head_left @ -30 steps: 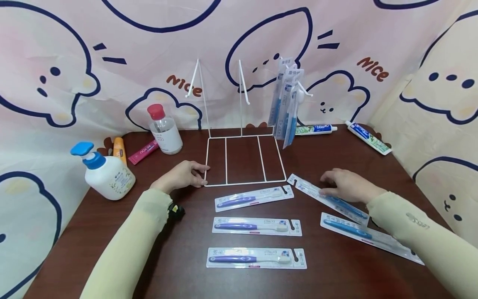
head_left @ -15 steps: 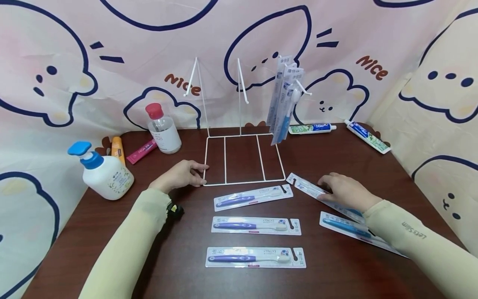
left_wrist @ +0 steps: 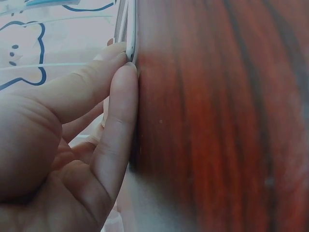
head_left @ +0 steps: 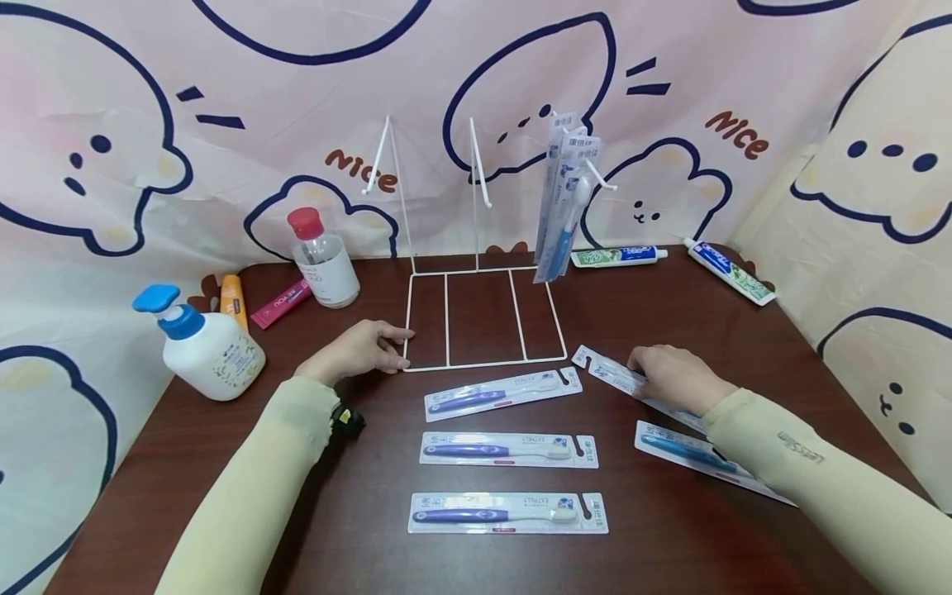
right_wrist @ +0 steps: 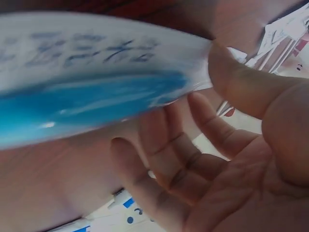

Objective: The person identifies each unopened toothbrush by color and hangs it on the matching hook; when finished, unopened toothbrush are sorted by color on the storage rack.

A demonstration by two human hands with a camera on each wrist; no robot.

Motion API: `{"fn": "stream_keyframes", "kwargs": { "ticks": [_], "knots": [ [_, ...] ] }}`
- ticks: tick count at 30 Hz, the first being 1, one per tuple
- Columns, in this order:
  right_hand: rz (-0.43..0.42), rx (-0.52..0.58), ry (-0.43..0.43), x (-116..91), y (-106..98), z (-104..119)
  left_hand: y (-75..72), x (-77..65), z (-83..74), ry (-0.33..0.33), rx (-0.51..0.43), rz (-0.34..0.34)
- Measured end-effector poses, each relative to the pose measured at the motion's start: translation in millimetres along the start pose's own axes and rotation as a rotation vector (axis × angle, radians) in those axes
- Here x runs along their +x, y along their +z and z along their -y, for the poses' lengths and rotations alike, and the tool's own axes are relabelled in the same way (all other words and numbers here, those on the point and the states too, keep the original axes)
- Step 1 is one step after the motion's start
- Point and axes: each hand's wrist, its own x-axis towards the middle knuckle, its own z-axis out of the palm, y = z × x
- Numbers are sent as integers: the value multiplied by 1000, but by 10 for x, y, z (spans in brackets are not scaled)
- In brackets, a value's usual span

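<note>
My left hand (head_left: 355,351) pinches the front left corner of a white wire display rack (head_left: 483,365); the left wrist view shows thumb and finger meeting at the wire (left_wrist: 131,29). At the right, my right hand (head_left: 677,378) grips a packaged blue toothbrush (head_left: 610,373) between thumb and fingers. Close up in the right wrist view, the pack's blue handle (right_wrist: 96,104) lies along its clear blister. Another packaged blue toothbrush (head_left: 677,449) lies just nearer, partly under the right sleeve. Several packaged blue toothbrushes (head_left: 561,207) hang from the rack's right hook.
Three packaged purple toothbrushes (head_left: 508,450) lie in a column before the rack. A pump bottle (head_left: 216,359), a red-capped bottle (head_left: 327,268), a pink tube (head_left: 281,303) and an orange tube (head_left: 234,299) stand or lie left. Toothpaste tubes (head_left: 619,256) lie back right.
My right hand has shifted slightly left along the blue toothbrush pack, and its fingers have closed on it. The hanging packs have swung a little left. My left hand stays at the rack corner.
</note>
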Motion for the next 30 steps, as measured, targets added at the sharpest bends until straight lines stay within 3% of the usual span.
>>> {"fn": "stream_keyframes", "kwargs": {
  "ticks": [6, 11, 14, 20, 25, 30],
  "knots": [
    [37, 18, 31, 31, -11, -28, 5, 10, 5, -3, -6, -5],
    [119, 88, 7, 63, -80, -125, 4, 10, -4, 3, -12, 0],
    [119, 91, -7, 72, -136, -178, -1, 9, 0, -4, -16, 0],
    [-58, 125, -35, 9, -431, -246, -11, -2, 23, -5, -8, 3],
    [-229, 278, 7, -148, -799, -149, -8, -3, 22, -6, -6, 11],
    [-430, 447, -36, -276, -1090, 51, -15, -7, 36, -5, 11, 0]
  ]
}}
